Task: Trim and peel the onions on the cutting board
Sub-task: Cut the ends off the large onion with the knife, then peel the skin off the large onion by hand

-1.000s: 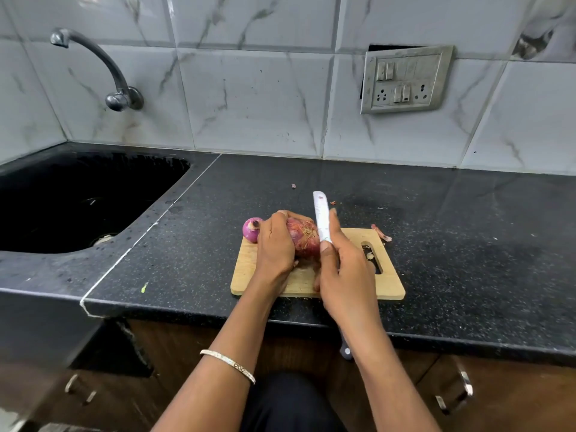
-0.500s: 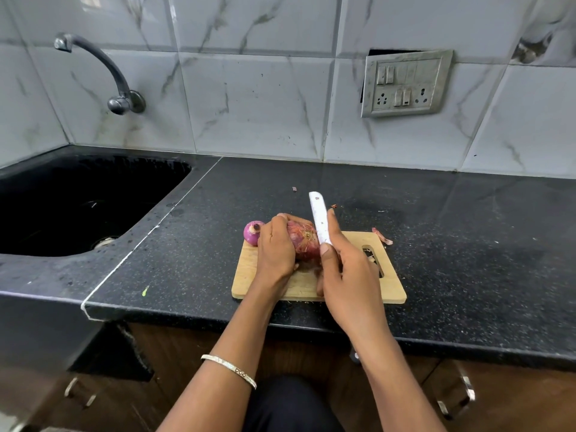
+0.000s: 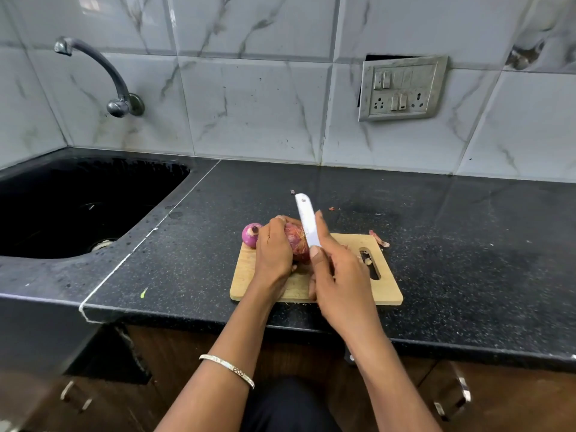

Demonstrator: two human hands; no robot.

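Red-skinned onion [image 3: 297, 244] on the cutting board [image 3: 386, 291], still gripped by our left hand [image 3: 274, 251]; right hand [image 3: 339, 275] keeps the knife [image 3: 307, 221] on its end. Little has shifted; trimming continues. Second onion [image 3: 250, 234] waits.

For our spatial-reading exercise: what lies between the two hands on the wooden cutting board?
In the head view, a red-skinned onion sits between the left hand and right hand, with the white knife blade resting against its right end.

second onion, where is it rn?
Head view: the smaller onion sits at the cutting board's far-left corner, just left of the left hand gripping the bigger onion.
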